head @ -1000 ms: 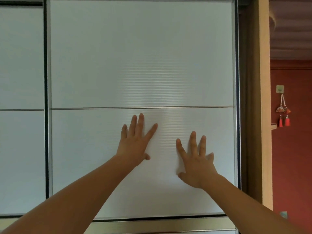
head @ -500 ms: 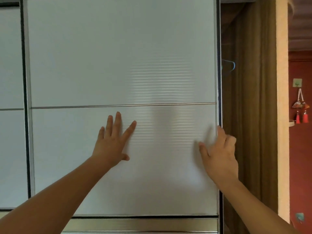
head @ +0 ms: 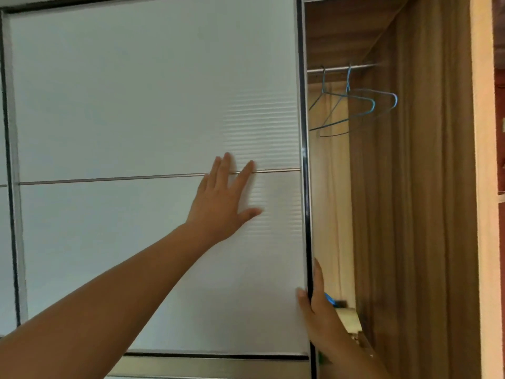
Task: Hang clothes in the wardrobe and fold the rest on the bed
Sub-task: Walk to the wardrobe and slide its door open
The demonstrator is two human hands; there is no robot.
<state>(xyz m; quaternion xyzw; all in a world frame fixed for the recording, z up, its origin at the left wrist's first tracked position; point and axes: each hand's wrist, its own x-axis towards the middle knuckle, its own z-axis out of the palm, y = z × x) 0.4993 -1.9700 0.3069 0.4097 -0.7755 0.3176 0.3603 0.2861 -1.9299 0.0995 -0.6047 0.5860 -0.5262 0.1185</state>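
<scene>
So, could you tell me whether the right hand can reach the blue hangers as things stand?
Probably yes: the edge of the sliding door stands left of the hangers, leaving the opening before them bare. The right hand grips that edge below and must let go first.

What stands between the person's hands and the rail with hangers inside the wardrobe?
The white sliding door, which the left hand presses and the right hand grips by its edge. Right of it, the rail and hangers show with nothing in front.
</scene>
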